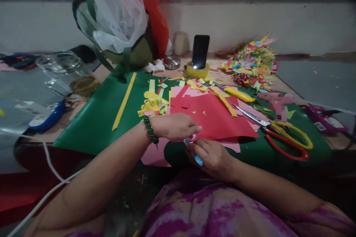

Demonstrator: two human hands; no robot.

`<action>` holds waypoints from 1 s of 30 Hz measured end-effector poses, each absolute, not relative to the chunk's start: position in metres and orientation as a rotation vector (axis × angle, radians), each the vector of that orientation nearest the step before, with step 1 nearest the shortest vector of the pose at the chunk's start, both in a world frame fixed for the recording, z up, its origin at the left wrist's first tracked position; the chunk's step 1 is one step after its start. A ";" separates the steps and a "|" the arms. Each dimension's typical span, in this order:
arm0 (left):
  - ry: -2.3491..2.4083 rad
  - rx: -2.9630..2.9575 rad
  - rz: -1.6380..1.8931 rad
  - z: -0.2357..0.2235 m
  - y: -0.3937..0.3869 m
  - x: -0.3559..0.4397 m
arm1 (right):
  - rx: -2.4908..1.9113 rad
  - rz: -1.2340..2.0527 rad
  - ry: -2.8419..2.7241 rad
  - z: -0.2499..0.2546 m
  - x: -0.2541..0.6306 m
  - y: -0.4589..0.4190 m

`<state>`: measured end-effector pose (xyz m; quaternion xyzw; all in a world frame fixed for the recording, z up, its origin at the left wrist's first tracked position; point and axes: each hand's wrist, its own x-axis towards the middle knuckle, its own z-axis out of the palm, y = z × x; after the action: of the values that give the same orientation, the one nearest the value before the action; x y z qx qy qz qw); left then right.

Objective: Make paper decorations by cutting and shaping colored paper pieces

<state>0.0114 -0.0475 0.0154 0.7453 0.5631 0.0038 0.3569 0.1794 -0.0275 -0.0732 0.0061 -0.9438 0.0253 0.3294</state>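
My left hand [178,126], with a dark green bead bracelet [150,130] on its wrist, lies on the near edge of a red paper sheet [214,116], fingers bent and pressing it down. Just below, my right hand [211,155] is closed round a light blue pen-like tool [194,153] whose tip meets the red sheet's edge. The red sheet lies over pink paper [154,153] on a large green sheet [97,118]. Small scraps of coloured paper sit on top of the red sheet.
Scissors [280,133] with red and yellow handles lie to the right, with a pink glue gun [279,103] and a yellow cutter [239,95] behind. A phone [200,52] stands in a yellow tape roll. Farther off are a pile of paper flowers [253,64], plastic bags [122,14] and glass jars [59,66].
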 end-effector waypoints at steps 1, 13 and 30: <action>1.456 1.942 0.006 0.015 -0.048 0.012 | 0.003 0.070 -2.479 -0.072 0.181 -0.028; 1.396 1.853 0.240 0.007 -0.069 -0.006 | -0.577 0.837 -1.832 -0.037 0.227 -0.012; 1.872 2.223 0.867 -0.015 -0.103 0.035 | -0.614 1.644 -1.362 -0.045 0.210 -0.017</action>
<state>0.0351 -0.1030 -0.0150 0.7318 0.6164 0.2854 0.0543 0.2095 -0.0165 -0.0446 -0.2476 -0.5493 0.6630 0.4442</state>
